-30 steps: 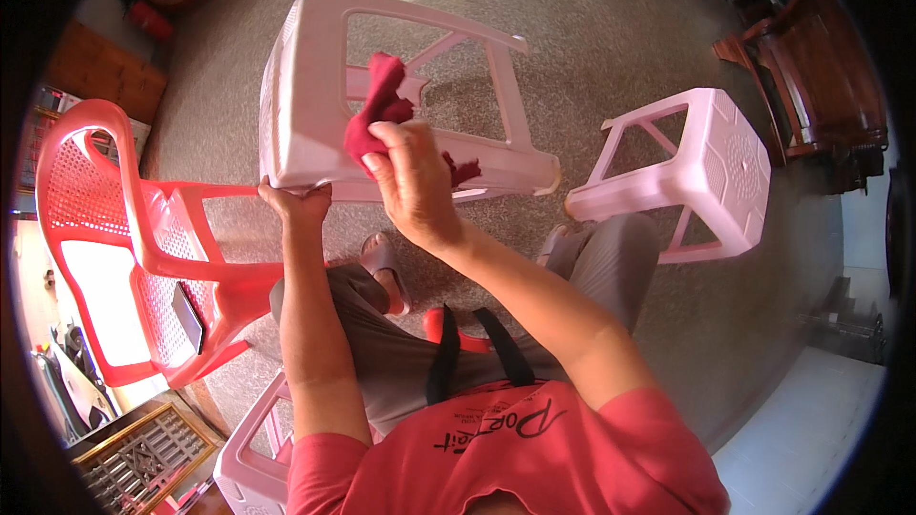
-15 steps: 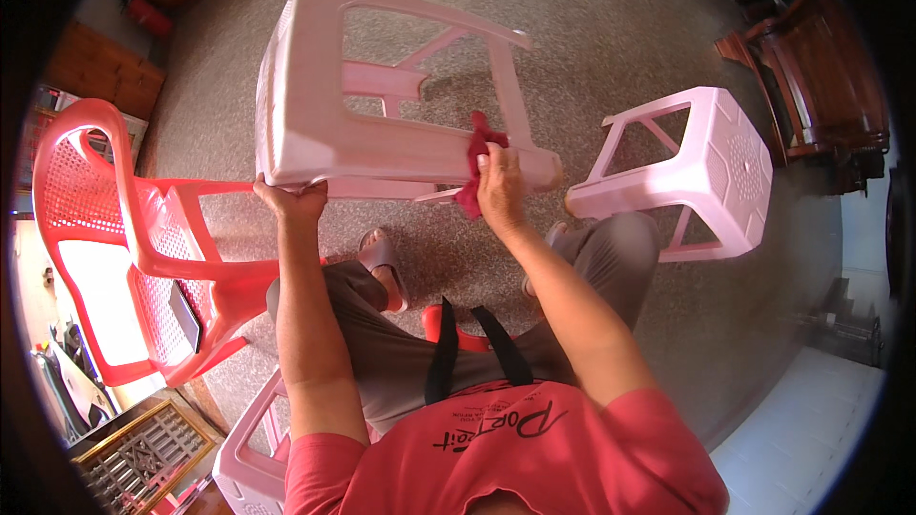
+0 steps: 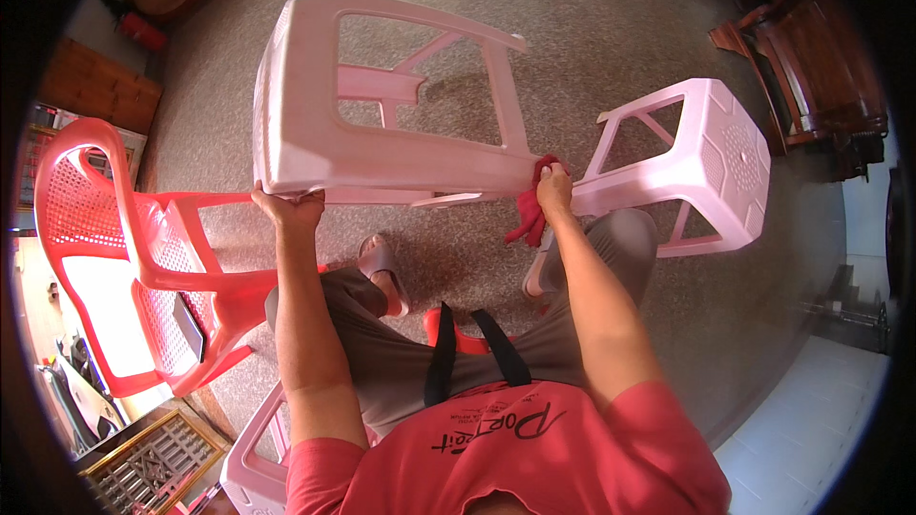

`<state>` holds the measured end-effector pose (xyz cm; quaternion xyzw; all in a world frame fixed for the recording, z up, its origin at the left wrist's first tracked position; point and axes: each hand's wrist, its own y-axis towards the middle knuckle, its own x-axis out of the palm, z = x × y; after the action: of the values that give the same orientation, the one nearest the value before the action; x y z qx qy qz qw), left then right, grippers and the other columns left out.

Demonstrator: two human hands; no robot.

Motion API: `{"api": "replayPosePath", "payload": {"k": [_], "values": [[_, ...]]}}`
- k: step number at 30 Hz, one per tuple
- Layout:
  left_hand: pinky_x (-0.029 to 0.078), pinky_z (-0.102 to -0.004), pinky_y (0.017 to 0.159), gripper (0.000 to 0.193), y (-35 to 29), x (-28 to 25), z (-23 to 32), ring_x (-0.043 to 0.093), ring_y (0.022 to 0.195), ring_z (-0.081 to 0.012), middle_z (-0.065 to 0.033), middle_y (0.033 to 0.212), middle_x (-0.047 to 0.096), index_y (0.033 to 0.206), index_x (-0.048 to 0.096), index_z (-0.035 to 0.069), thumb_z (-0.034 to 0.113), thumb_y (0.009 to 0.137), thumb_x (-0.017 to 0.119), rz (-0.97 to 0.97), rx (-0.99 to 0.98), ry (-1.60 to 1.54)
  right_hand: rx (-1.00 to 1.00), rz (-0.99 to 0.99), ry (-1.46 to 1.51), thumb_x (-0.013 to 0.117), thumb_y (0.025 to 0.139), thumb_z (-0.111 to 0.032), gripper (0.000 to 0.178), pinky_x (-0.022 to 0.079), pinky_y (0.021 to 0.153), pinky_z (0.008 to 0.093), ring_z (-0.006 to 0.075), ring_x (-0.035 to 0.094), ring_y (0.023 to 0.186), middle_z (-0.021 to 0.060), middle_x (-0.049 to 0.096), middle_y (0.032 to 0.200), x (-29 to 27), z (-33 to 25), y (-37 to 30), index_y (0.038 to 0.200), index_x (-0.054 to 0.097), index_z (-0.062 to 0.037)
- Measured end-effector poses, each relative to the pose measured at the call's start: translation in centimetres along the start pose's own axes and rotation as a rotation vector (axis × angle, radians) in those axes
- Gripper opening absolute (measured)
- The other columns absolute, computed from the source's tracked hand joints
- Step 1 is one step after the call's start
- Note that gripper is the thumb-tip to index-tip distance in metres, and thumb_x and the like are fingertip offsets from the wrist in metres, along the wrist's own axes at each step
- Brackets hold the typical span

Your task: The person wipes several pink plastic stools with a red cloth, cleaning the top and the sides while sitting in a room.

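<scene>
A pale pink plastic stool (image 3: 315, 138) lies tipped on its side in front of me, its seat facing left and its legs pointing right. My left hand (image 3: 290, 208) grips its near lower corner by the seat edge. At the end of the near leg, my right hand (image 3: 553, 193) is closed round a dark red cloth (image 3: 530, 217) pressed against the plastic. Part of the cloth hangs below my fingers. The leg's tip is hidden behind cloth and hand.
A second pink stool (image 3: 720, 167) lies on its side at the right. On the left stands a red plastic armchair (image 3: 157, 238) with a dark flat device (image 3: 189, 326) on it. Another pink stool (image 3: 250, 477) is at lower left. Dark wooden furniture (image 3: 811, 67) stands far right.
My right hand has slid the cloth rightward along the near leg to its end. My left hand keeps its hold on the stool, which has barely moved.
</scene>
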<state>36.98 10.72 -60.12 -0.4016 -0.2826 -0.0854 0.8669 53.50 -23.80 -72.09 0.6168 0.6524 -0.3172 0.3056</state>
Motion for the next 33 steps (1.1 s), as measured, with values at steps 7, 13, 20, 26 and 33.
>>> {"api": "replayPosePath", "payload": {"k": [7,13,20,26,33], "values": [[0.045,-0.0449,0.074,0.052,-0.5,0.2,-0.1,0.052,0.094,-0.0277,-0.0099,0.104,0.053,0.11,0.051,0.01,0.046,0.077,0.031,-0.026,0.005,0.038,-0.254,0.164,0.012,0.05,0.083,-0.017,0.019,0.04,0.07,0.0477,0.0395,0.053,0.076,0.0217,0.057,0.077,0.1,-4.3,-2.7,0.086,0.054,0.0004],[0.046,-0.0447,0.073,0.053,-0.6,0.4,-0.4,0.052,0.093,-0.028,-0.0109,0.103,0.053,0.109,0.051,0.008,0.046,0.078,0.031,-0.041,0.003,0.026,-0.416,0.026,0.316,0.048,0.086,-0.017,0.017,0.044,0.058,0.0412,0.0313,0.053,0.07,0.0169,0.052,0.079,-0.3,-12.4,-6.4,0.09,0.05,-0.0005],[0.043,-0.0488,0.081,0.061,0.1,-0.3,-0.2,0.048,0.102,-0.0288,-0.0113,0.114,0.048,0.121,0.044,0.011,0.052,0.077,0.033,-0.059,-0.03,0.046,-0.696,-0.107,0.417,0.049,0.085,-0.016,0.027,0.045,0.059,0.0427,0.0373,0.051,0.069,0.0205,0.047,0.084,-1.9,-19.9,-10.5,0.105,0.044,0.0006],[0.046,-0.046,0.077,0.057,-0.3,0.1,-0.3,0.051,0.099,-0.029,-0.0106,0.11,0.051,0.113,0.05,0.01,0.049,0.076,0.034,-0.106,-0.047,0.02,-0.678,-0.029,0.314,0.049,0.085,-0.013,0.027,0.045,0.061,0.0394,0.0344,0.054,0.074,0.0186,0.051,0.086,-1.8,-17.4,-9.6,0.109,0.048,-0.0007],[0.046,-0.0484,0.077,0.058,-0.2,0.0,-0.3,0.05,0.101,-0.0304,-0.0112,0.112,0.05,0.116,0.048,0.01,0.05,0.076,0.033,-0.048,-0.028,0.027,-0.51,0.087,0.235,0.047,0.085,-0.011,0.025,0.043,0.066,0.0432,0.0378,0.052,0.078,0.0213,0.052,0.091,-0.6,-9.0,-6.6,0.109,0.046,-0.0027]]}}
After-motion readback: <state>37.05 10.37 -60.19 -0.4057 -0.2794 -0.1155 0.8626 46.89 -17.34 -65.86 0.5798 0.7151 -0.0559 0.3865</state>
